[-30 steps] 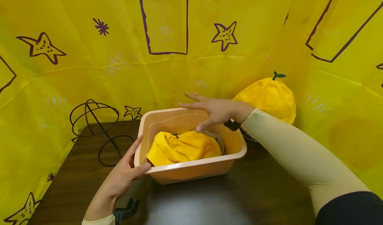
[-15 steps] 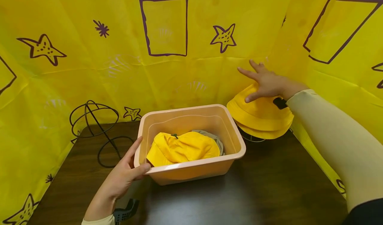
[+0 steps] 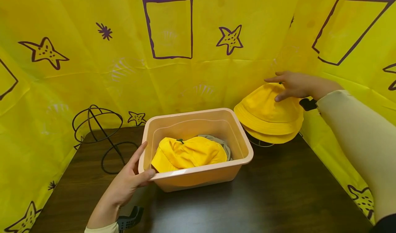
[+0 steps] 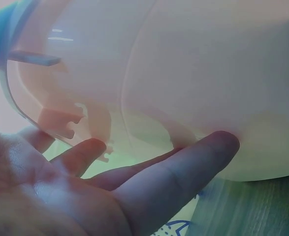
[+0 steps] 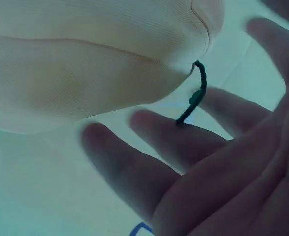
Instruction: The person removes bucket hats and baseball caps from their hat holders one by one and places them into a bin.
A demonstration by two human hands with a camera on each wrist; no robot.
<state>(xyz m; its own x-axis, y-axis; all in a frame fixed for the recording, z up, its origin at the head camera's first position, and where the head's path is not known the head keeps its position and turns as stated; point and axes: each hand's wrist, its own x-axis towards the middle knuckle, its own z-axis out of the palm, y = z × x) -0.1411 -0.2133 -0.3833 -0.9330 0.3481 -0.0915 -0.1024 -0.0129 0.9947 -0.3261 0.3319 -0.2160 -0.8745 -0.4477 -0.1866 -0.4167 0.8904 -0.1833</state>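
Yellow cloth brimmed hat (image 3: 263,110) sits at two o'clock from peach plastic tub (image 3: 198,170); crown points to one, brim's long axis runs ten to four. Right grip (image 3: 297,85) spread over it, holding nothing; in the head view it hides most of the dark-green sprout (image 5: 197,96); contact uncertain. Left grip (image 3: 128,183) pinches tub rim at eight. Crumpled yellow cloth cap (image 3: 191,154) inside; black wire stand (image 3: 98,123) at nine, tub between.

1 black wire domed-top stand (image 3: 114,145) sits on the dark brown wood-grain tabletop (image 3: 278,181), before yellow sheeting (image 3: 173,78) printed with purple stars (image 3: 230,40).
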